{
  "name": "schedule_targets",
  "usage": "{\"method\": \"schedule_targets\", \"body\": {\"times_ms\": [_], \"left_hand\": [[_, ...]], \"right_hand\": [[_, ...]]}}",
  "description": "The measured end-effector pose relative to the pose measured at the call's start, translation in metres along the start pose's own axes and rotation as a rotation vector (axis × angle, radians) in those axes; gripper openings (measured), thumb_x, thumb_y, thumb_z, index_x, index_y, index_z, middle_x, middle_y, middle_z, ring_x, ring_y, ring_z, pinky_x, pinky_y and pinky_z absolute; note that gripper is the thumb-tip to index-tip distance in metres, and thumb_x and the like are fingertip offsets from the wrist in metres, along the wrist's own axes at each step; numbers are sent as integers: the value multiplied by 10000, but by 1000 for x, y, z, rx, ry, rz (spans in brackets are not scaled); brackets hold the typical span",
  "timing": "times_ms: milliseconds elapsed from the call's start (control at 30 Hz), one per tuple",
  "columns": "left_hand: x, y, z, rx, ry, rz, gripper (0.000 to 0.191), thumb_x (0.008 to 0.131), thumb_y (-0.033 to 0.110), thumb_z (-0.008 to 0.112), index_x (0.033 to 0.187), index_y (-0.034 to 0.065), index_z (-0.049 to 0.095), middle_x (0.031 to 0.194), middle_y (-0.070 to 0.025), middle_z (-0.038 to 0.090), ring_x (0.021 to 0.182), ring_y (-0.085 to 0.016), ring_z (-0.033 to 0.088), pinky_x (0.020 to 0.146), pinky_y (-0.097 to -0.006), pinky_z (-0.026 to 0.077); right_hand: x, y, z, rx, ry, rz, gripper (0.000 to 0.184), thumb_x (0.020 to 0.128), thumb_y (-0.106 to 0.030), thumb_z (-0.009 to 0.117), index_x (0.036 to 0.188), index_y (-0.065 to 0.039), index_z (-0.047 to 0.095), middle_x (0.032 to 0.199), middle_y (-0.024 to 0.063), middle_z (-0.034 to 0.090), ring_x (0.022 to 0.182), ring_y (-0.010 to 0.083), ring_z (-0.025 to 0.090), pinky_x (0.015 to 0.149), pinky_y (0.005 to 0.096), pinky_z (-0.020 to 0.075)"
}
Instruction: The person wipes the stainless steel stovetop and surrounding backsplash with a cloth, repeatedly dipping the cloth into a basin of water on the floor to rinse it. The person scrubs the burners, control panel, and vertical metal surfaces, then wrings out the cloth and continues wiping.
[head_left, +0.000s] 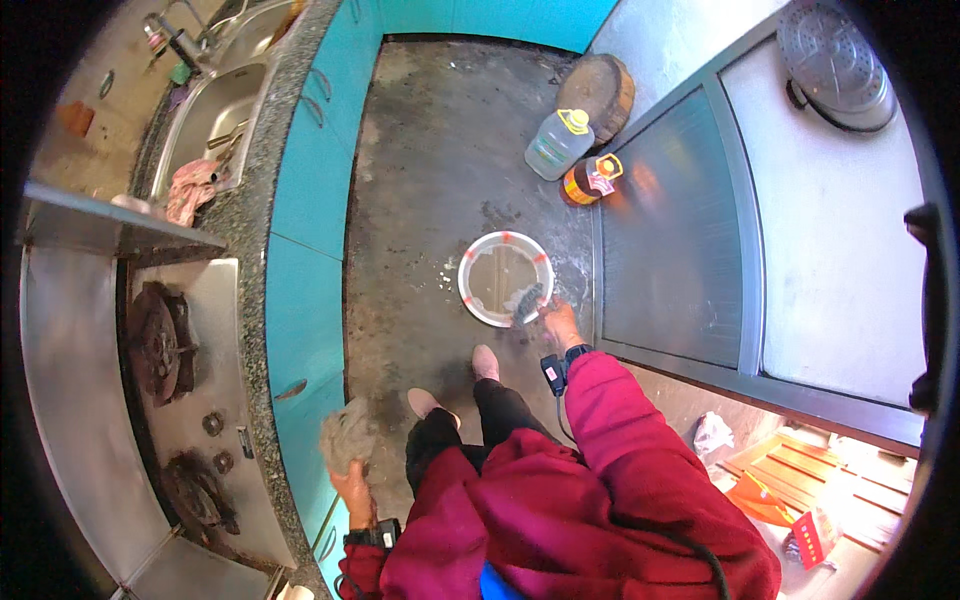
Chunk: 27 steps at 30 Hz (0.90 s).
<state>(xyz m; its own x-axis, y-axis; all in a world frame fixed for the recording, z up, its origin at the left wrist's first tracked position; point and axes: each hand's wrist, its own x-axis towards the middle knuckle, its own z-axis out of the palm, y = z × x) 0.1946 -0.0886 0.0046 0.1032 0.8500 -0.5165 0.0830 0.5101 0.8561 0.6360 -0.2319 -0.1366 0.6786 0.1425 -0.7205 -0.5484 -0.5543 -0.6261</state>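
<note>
My left hand (352, 484) grips a bunched, greyish-beige rag (349, 435) beside the turquoise cabinet doors (306, 322). At the near right rim of a round white basin (463, 289), my right hand (561, 321) holds a grey scrubber (529, 298), perhaps a brush; its exact kind is unclear. The scrubber reaches over the rim into the basin. Murky brownish water (499, 277) with patches of foam stands in the basin, which sits on the grey floor just beyond my feet. Orange-red marks show around its rim.
A clear jug (559, 146) and a dark bottle (589, 182), both with yellow handles, stand by a round wooden block (592, 94). A metal-framed glass panel (675, 232) borders the right. Left are a gas stove (225, 360) and a steel sink (225, 105).
</note>
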Motion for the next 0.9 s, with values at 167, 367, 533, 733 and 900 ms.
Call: {"method": "schedule_targets", "body": {"times_ms": [167, 367, 533, 733, 900], "left_hand": [[35, -19, 96, 212, -261, -87, 510, 824, 100, 609, 1288, -33, 445, 1184, -118, 565, 1048, -202, 541, 922, -318, 418], [73, -55, 190, -59, -668, -518, 454, 885, 242, 543, 1260, -7, 486, 1192, -108, 572, 1079, -225, 556, 933, -364, 437], [105, -98, 240, 66, -814, -708, 500, 932, 424, 404, 1250, 52, 514, 1186, -75, 585, 1045, -209, 586, 840, -411, 497], [132, -131, 263, 436, -794, -700, 475, 921, 447, 434, 1172, 59, 541, 1043, -77, 622, 888, -204, 622, 653, -373, 521], [153, -180, 265, 364, -638, -636, 390, 941, 387, 479, 1145, 62, 547, 1018, -93, 628, 858, -186, 623, 672, -325, 498]], "right_hand": [[-19, 7, -11, -173, -444, 44, 506, 869, -95, 589, 1357, -56, 458, 1008, 73, 633, 816, 172, 632, 588, 298, 538], [-53, 30, 25, 383, -755, 285, 820, 864, -273, 663, 1503, -154, 163, 1413, 135, 414, 1258, 289, 435, 937, 524, 434], [-51, 34, 43, 404, -702, 52, 521, 884, -191, 636, 1331, -49, 410, 1195, 109, 574, 1054, 242, 588, 669, 448, 569], [-14, 71, 47, 648, -229, 94, 380, 826, -25, 638, 1188, 3, 526, 1058, 91, 637, 943, 211, 627, 789, 366, 537], [94, 125, 56, 621, -77, 47, 477, 746, 43, 624, 1213, 15, 528, 1039, 96, 633, 897, 207, 619, 823, 308, 495]]}}
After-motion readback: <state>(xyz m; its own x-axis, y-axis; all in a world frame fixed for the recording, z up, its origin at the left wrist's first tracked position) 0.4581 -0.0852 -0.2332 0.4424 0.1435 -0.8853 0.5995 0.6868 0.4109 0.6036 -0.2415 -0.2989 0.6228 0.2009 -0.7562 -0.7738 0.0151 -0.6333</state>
